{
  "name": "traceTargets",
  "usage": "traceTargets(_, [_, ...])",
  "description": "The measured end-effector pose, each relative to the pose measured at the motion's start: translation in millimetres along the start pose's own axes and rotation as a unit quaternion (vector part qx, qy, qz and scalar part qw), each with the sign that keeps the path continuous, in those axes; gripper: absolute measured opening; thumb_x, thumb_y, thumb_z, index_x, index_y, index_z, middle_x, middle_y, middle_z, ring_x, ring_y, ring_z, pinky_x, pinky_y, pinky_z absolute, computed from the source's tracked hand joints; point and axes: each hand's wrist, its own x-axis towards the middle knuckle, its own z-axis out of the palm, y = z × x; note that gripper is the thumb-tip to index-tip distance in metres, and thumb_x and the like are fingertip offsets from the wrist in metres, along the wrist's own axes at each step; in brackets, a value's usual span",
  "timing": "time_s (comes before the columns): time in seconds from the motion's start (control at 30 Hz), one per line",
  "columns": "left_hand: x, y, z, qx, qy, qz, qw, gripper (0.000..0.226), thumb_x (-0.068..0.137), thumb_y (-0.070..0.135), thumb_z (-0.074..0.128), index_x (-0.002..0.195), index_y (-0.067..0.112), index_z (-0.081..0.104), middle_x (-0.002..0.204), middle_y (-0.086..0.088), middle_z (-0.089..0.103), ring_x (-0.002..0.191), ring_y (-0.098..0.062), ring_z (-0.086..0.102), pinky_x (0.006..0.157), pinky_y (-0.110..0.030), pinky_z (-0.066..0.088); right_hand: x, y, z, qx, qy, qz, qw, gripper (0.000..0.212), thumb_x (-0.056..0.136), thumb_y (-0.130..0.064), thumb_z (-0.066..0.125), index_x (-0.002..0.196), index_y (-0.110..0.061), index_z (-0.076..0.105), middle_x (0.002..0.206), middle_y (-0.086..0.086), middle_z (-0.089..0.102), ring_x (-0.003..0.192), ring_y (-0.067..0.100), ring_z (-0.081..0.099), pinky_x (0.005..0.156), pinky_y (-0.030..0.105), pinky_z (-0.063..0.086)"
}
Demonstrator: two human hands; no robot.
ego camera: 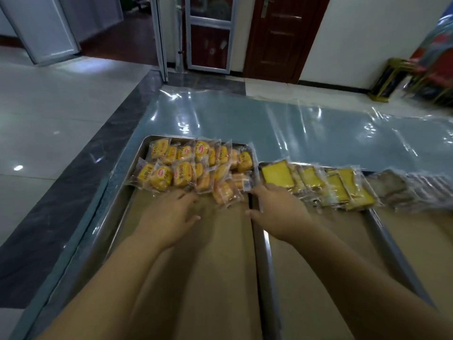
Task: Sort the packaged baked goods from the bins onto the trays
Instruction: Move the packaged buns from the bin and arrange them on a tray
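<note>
2 spread, empty grips, left grip (171, 213) and right grip (278, 212), hover beside cake packets (183, 173).

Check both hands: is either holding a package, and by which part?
Nothing is held. The left hand is open just short of the round cake packets; the right hand reaches open-fingered toward the barcoded packet.

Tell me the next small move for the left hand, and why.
Probably slide the left hand forward and nudge the loose round cake pack back against the rows. It lies tilted, nearer than the others on the left tray, beside the tray of square slices. The hand is open, empty, just short of the packs.
</note>
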Motion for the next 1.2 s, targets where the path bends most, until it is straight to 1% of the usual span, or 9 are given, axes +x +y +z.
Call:
traceTargets(0.2, [-31,114,7,-0.011,-0.025,-0.019,0.999,0.04,0.085,0.044,0.058,0.121,0.028,0.053,0.125,0.004,0.053,0.112,-0.017,0.049,0.075,-0.027,0.038,-87,82,-19,-0.013,-0.035,0.032,0.999,0.054,0.084,-0.052,0.058,0.129,-0.025,0.045,0.127,0.001,0.052,0.112,0.022,0.051,0.086,0.038,0.046])
traceTargets(0.4, [-56,235,27,-0.062,-0.044,-0.037,0.996,0.04,0.086,0.042,0.059,0.122,0.026,0.051,0.121,0.001,0.054,0.106,-0.019,0.052,0.084,-0.037,0.048,-168,171,-41,-0.017,-0.066,0.061,0.996,0.049,0.083,-0.054,0.058,0.119,-0.022,0.05,0.116,0.003,0.058,0.1,0.024,0.056,0.073,0.036,0.046])
traceTargets(0.47, [-61,271,35,-0.064,-0.043,-0.02,0.997,0.039,0.086,0.041,0.059,0.121,0.026,0.051,0.12,0.002,0.053,0.106,-0.018,0.051,0.086,-0.038,0.048,-193,198,-48,-0.02,-0.067,0.073,0.995,0.05,0.084,-0.056,0.056,0.12,-0.022,0.049,0.114,0.004,0.058,0.098,0.024,0.056,0.074,0.036,0.048])
traceTargets(0.6, [-69,339,51,-0.064,-0.036,0.013,0.997,0.038,0.084,0.046,0.058,0.119,0.031,0.051,0.114,0.007,0.056,0.101,-0.015,0.053,0.08,-0.034,0.048,-237,251,-60,0.01,-0.085,0.104,0.991,0.05,0.085,-0.054,0.056,0.122,-0.021,0.047,0.116,0.004,0.055,0.098,0.024,0.055,0.082,0.039,0.05])
traceTargets(0.73, [-57,395,67,-0.07,-0.061,0.052,0.994,0.037,0.083,0.047,0.058,0.116,0.031,0.051,0.112,0.006,0.056,0.098,-0.016,0.053,0.082,-0.038,0.049,-269,304,-73,0.037,-0.052,0.13,0.989,0.056,0.084,-0.057,0.055,0.129,-0.025,0.044,0.118,0.0,0.056,0.096,0.018,0.055,0.074,0.033,0.048])
traceTargets(0.87, [-34,442,76,-0.078,-0.076,0.088,0.99,0.035,0.084,0.048,0.057,0.115,0.032,0.051,0.107,0.007,0.055,0.093,-0.012,0.051,0.079,-0.037,0.049,-289,357,-90,0.033,0.007,0.13,0.991,0.051,0.084,-0.055,0.055,0.127,-0.029,0.046,0.117,-0.005,0.059,0.095,0.015,0.057,0.076,0.034,0.049])
traceTargets(0.97, [-10,481,77,-0.073,-0.054,0.127,0.988,0.034,0.084,0.048,0.058,0.113,0.03,0.054,0.1,0.01,0.055,0.089,-0.007,0.05,0.075,-0.029,0.047,-293,400,-110,0.005,0.024,0.11,0.994,0.047,0.085,-0.054,0.055,0.124,-0.031,0.048,0.115,-0.007,0.061,0.098,0.015,0.057,0.078,0.032,0.048])
traceTargets(1.13, [40,546,76,-0.002,-0.009,0.191,0.982,0.041,0.084,0.054,0.051,0.118,0.033,0.052,0.115,0.014,0.057,0.1,-0.008,0.055,0.081,-0.032,0.049,-288,474,-156,-0.066,0.038,0.068,0.995,0.041,0.085,-0.052,0.053,0.121,-0.031,0.049,0.113,-0.004,0.061,0.102,0.02,0.057,0.083,0.037,0.048])
traceTargets(1.2, [60,573,77,0.016,0.005,0.219,0.976,0.043,0.084,0.058,0.044,0.119,0.035,0.052,0.116,0.015,0.057,0.101,-0.008,0.057,0.08,-0.031,0.049,-286,502,-174,-0.097,0.049,0.052,0.993,0.039,0.086,-0.052,0.053,0.119,-0.031,0.05,0.111,-0.006,0.061,0.102,0.018,0.058,0.082,0.034,0.047])
